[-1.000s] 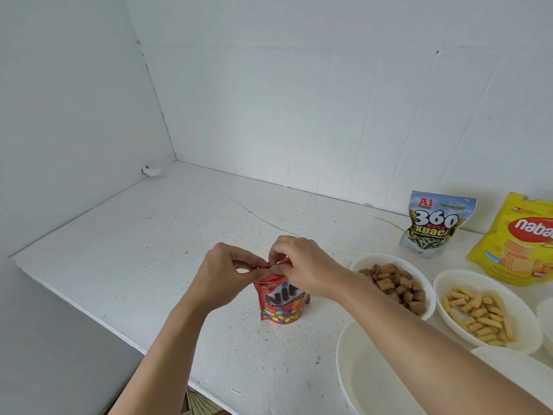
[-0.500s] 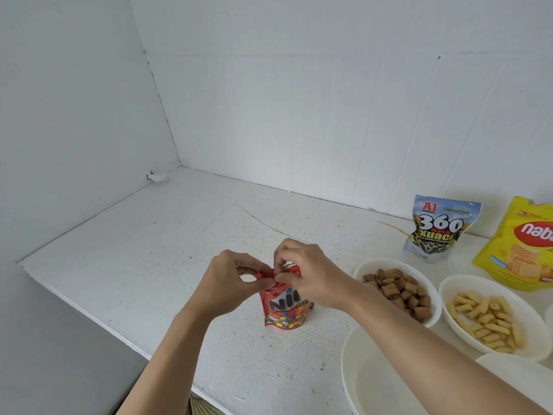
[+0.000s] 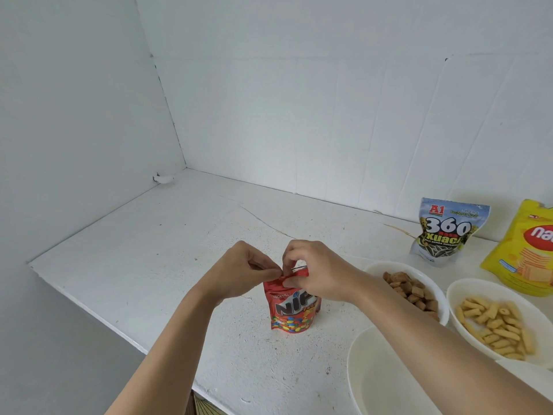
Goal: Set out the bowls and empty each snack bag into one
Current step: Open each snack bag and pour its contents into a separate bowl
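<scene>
On a white counter (image 3: 143, 265) set into a white-walled corner, a red bag (image 3: 288, 310) printed with coloured candies stands upright near the front edge. Both hands meet at its top edge. The left hand (image 3: 242, 269) pinches the left part of the seal between thumb and fingers, and the right hand (image 3: 317, 271) pinches the right part, thumb on the near face and fingers curled over the top; both are clamped on the bag. A short stretch of the top edge shows between the two grips, and whether it is torn I cannot tell.

Right of the bag, past the right forearm, a white bowl (image 3: 374, 269) holds brown square pieces (image 3: 410, 287). Just beside it, further right, a second bowl (image 3: 466, 287) holds pale yellow tube-shaped sticks (image 3: 496, 324). Nearer the camera, an empty bowl (image 3: 359, 369) sits at the counter's front, partly covered by the right forearm, and the rim of one more bowl (image 3: 520, 366) shows at the lower right edge.

Against the back wall stands a bag of sunflower seeds (image 3: 446, 232) marked "360", upright and apart from the bowls. A yellow bag (image 3: 520, 253) leans beside it on the right, cut off by the frame edge.

A thin crack (image 3: 263, 223) runs across the counter behind the hands, and a small white lump (image 3: 164, 178) sits at the foot of the left wall.
</scene>
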